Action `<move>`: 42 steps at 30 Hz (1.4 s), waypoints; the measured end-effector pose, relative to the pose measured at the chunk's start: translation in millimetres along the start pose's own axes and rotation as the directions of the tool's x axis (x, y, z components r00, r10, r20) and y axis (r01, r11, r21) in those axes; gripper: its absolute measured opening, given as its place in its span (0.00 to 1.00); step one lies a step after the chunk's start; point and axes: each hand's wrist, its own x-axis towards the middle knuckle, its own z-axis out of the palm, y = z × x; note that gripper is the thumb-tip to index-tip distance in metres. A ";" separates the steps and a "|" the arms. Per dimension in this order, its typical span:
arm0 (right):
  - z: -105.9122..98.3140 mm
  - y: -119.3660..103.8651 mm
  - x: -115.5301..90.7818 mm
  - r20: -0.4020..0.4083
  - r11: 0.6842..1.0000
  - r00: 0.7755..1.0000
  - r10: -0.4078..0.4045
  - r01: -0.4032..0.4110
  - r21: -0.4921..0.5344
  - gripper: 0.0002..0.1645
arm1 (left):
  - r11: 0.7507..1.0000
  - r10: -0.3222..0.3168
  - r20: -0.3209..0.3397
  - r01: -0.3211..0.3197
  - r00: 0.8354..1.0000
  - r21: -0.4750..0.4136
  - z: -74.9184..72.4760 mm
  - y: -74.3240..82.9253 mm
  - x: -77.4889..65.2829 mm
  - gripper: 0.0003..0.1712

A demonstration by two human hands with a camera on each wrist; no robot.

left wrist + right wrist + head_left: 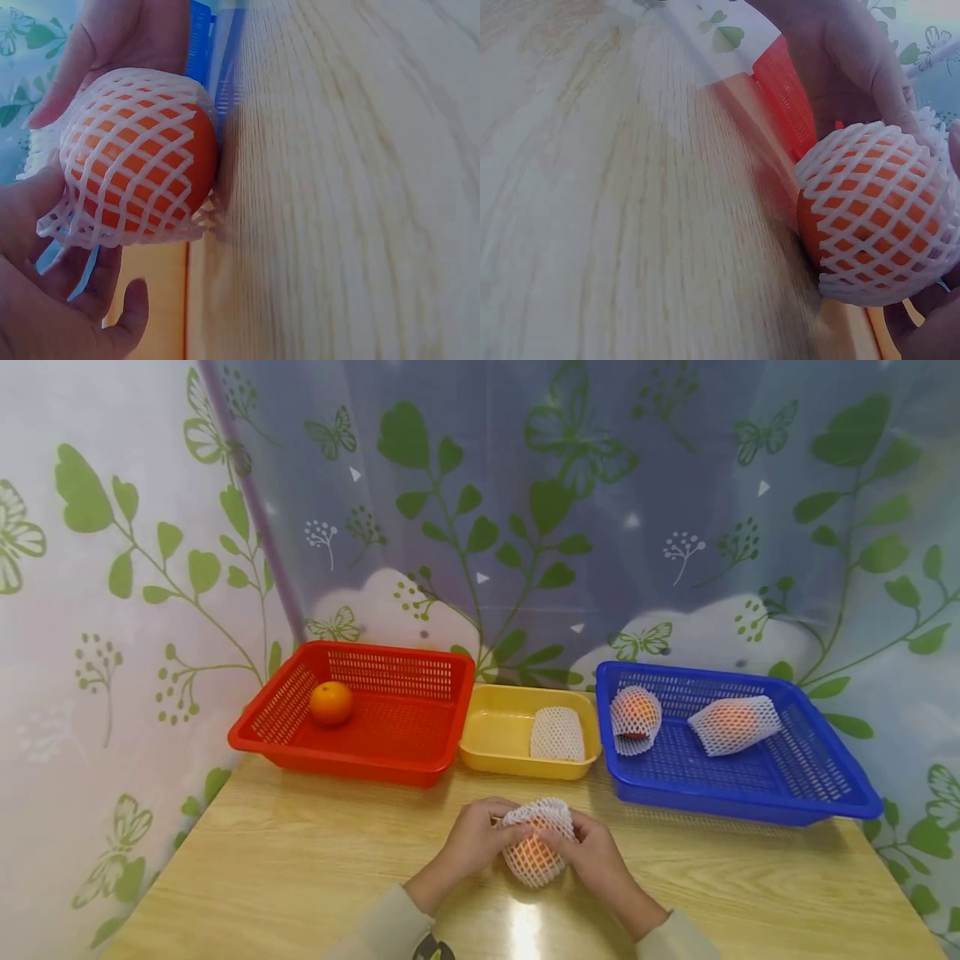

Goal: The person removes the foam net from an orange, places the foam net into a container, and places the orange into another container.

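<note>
Left hand (480,837) and right hand (596,856): both pinch the upper edge of a white foam net (551,814), thumbs on the near side, fingers curled behind; the hands are slightly apart, one on each side. Inside the net, an orange (535,853), round and smooth-skinned; a bare strip of peel shows at the net's open lower edge in both wrist views. Mesh diamond-shaped, strands soft and thick, stretched over the fruit. Fruit is in front of the yellow tray, low over the table; contact with the wood cannot be told. Pale sleeves at both wrists.

Surface: table (315,860), light wood grain, bright glare near the front edge.

Beyond the hands, left to right: red basket (345,767), slotted plastic walls, one bare glossy orange fruit (331,702) at its left side; yellow tray (487,762), smooth-walled, white net sleeve (557,735) lying at its right; blue basket (720,797), slotted plastic, two net-wrapped fruits (636,710) well apart.

Room: hanging fabric (502,552), grey-blue behind, whitish at the sides, printed with green leaves and butterflies.
</note>
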 end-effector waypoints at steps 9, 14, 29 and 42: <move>5.1 3.2 -0.9 0.009 1.000 1.000 -0.013 0.014 -0.012 0.20 | 0.997 -0.042 -0.019 0.041 0.999 -0.060 -0.6 -5.4 1.5 0.12; 5.6 1.5 -4.6 -0.034 0.999 0.999 0.031 -0.030 0.022 0.19 | 0.996 -0.058 0.055 0.062 0.997 -0.067 -3.2 -9.5 -1.3 0.20; 4.2 -1.1 -6.4 -0.210 0.998 0.978 0.000 0.013 0.060 0.13 | 0.998 -0.009 0.203 0.021 0.979 -0.056 4.9 -1.7 -4.6 0.24; -1.0 9.2 -3.9 -0.139 0.996 0.990 -0.006 0.017 0.083 0.15 | 0.999 0.032 0.085 -0.034 0.996 0.019 0.0 3.1 -1.8 0.11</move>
